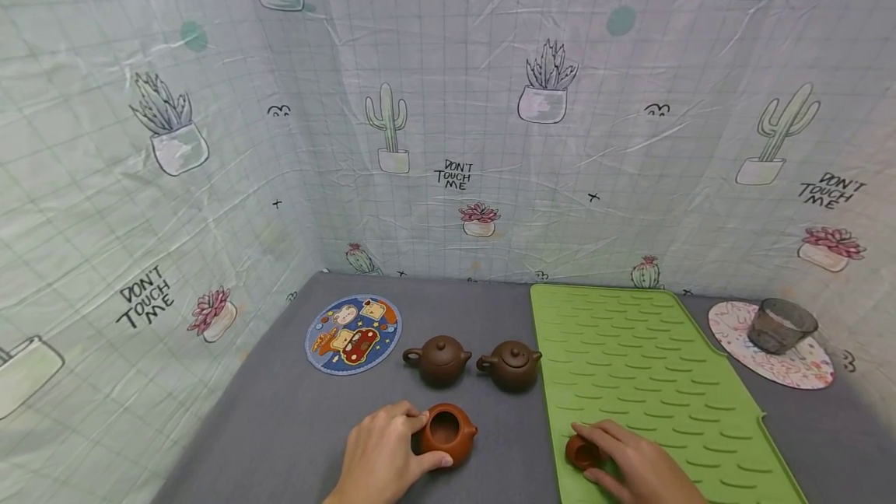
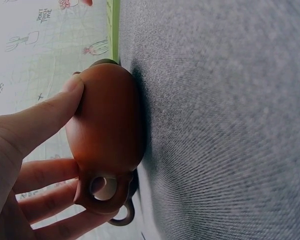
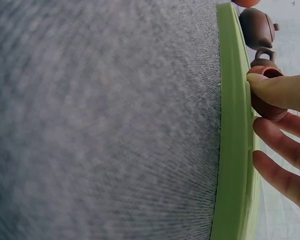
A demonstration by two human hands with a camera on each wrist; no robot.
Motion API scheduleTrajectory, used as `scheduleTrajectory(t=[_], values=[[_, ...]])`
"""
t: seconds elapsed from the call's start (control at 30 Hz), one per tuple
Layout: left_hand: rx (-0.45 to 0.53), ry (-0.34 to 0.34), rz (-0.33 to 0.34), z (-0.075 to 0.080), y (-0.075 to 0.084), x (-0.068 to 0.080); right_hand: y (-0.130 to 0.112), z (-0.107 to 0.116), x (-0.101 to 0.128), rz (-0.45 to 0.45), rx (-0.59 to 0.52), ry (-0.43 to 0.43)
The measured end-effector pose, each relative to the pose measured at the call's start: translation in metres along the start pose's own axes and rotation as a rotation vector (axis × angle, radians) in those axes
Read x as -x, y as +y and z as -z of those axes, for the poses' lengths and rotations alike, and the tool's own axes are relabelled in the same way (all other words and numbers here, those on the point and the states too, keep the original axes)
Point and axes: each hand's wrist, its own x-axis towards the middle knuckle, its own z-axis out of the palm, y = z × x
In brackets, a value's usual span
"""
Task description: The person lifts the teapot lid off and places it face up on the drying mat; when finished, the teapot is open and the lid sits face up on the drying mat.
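Note:
My left hand (image 1: 383,451) grips a lidless orange-brown clay teapot (image 1: 458,453) on the grey cloth, its round opening facing up. In the left wrist view, the thumb presses at the rim of this teapot (image 2: 107,117), and the other fingers lie behind it near the looped handle (image 2: 107,204). My right hand (image 1: 642,463) pinches a small reddish-brown clay cup (image 1: 575,453) by its side, low over the near left part of the green mat (image 1: 630,379). In the right wrist view, the thumb lies over the rim of the cup (image 3: 264,107).
Two dark brown lidded teapots (image 1: 442,364) (image 1: 514,370) stand side by side behind the orange-brown one. A round blue cartoon coaster (image 1: 329,360) lies at the back left. On the right, a grey cup (image 1: 780,329) stands on a pink-patterned coaster (image 1: 791,372). A cactus-print curtain (image 1: 448,99) hangs behind.

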Motion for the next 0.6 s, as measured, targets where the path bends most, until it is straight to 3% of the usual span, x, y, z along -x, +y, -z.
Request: scheduleTrajectory(t=[0.6], values=[[0.016, -0.013, 0.012, -0.0006, -0.0002, 0.0001, -0.0027, -0.0002, -0.0017, -0.04, -0.009, -0.006]])
